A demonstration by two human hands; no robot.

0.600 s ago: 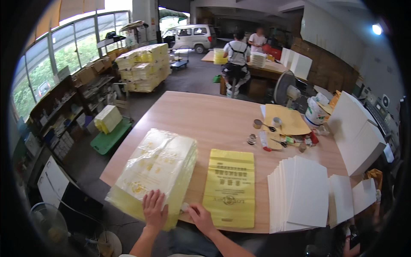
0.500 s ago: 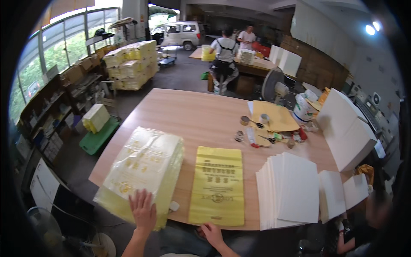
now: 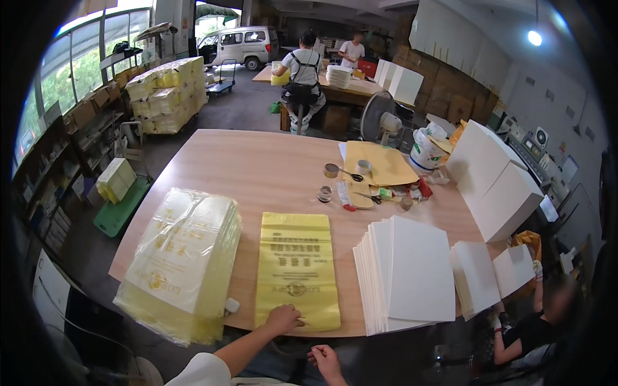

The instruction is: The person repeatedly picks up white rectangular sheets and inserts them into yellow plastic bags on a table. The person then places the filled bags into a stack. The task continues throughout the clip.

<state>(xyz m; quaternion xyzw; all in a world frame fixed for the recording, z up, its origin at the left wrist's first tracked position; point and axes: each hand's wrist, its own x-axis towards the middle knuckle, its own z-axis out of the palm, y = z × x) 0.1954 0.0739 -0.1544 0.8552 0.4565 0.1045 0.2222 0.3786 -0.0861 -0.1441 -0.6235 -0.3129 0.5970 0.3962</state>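
Note:
A flat yellow plastic bag (image 3: 295,257) with dark print lies in front of me at the table's near edge. My left hand (image 3: 284,320) rests on its lower end, fingers lying across the bag near the handle slot. Just off the table edge, my right hand (image 3: 327,361) hangs with its fingers curled in, and no object shows in it. To the left stands a tall stack of filled, clear-yellow wrapped bags (image 3: 180,248). A fanned stack of white sheets (image 3: 418,270) lies to the right of the yellow bag.
A small white object (image 3: 232,305) sits beside the wrapped stack. Further back are tape rolls (image 3: 331,170), scissors (image 3: 367,197) and brown envelopes (image 3: 380,161). Large white blocks (image 3: 496,183) stand at the right edge. A person (image 3: 537,328) works at lower right; a fan (image 3: 378,116) stands beyond.
My left hand has left the wrapped stack and moved right onto the yellow bag's lower end. My right hand has come away from the bag's edge, down toward me. The view has shifted.

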